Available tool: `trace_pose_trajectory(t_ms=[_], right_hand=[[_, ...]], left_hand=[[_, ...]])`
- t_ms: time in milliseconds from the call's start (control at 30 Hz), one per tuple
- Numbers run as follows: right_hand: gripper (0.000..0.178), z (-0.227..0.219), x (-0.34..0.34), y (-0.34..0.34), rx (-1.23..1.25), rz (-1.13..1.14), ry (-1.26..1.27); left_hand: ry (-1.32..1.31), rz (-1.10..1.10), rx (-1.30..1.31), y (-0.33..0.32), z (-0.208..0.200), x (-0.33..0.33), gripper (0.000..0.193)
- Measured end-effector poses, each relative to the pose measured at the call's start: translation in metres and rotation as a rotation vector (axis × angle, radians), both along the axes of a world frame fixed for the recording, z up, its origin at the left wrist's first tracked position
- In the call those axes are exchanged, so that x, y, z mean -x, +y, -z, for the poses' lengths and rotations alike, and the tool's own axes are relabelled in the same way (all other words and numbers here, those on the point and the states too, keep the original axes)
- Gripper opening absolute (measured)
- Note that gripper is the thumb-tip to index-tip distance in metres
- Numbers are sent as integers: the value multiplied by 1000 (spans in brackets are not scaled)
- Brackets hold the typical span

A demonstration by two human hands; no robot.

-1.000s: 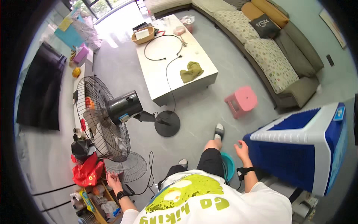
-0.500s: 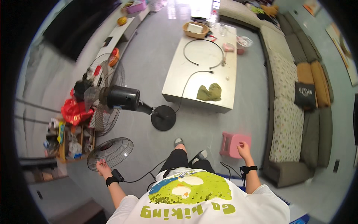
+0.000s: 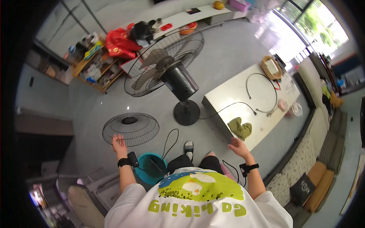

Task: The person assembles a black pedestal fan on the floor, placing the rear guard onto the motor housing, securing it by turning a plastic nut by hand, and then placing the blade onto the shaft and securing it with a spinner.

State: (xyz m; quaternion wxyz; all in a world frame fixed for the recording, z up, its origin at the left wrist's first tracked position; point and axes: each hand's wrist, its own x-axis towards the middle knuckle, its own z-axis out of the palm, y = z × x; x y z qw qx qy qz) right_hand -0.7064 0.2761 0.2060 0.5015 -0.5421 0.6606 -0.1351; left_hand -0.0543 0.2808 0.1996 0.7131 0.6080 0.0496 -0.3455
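Observation:
In my left hand (image 3: 119, 143) is a black wire fan grille (image 3: 146, 127), gripped at its near rim. The round grille is held out to the left with its dark centre cap facing up. My right hand (image 3: 238, 146) is empty, fingers loosely apart, by the near edge of the white table. Just beyond it on the tabletop lies a crumpled green cloth (image 3: 240, 128). Ahead stands the black pedestal fan (image 3: 180, 81), its grey blades uncovered at the front and its rear grille still behind them. Its round base (image 3: 186, 113) rests on the floor.
A teal bucket (image 3: 142, 173) stands by my left leg. The white table (image 3: 216, 95) carries a black hoop, a cord and a basket (image 3: 272, 67). A wooden shelf (image 3: 100, 72) and red bag (image 3: 121, 43) are behind the fan; a sofa (image 3: 304, 155) lines the right.
My view has turned to the left, bringing the teal bucket into sight. The grille is still in my left hand. My right hand now appears beside the table instead of the pink stool.

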Motion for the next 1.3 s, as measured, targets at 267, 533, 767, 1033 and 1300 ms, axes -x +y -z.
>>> trace_pose_trajectory(t_ms=[267,533,767,1033,1300], right_hand=[[89,-54,-125,-183,324,-340,-294],[107,44,-201,-251,458,-430,-206],[54,84,-235,-322,546,-504,-369],[61,56,-259,-295,694,-560,-235],[45,84,-256,-302,978,-563,-269]], left_hand=[[31,-265,78,77,-60,89,45],[-31,-448,103,159,-70,140,47],[-3,-476,102,163,-32,138,42],[-11,-489,48,203,24,96,33],[-78,-537,11,204,50,96,34]])
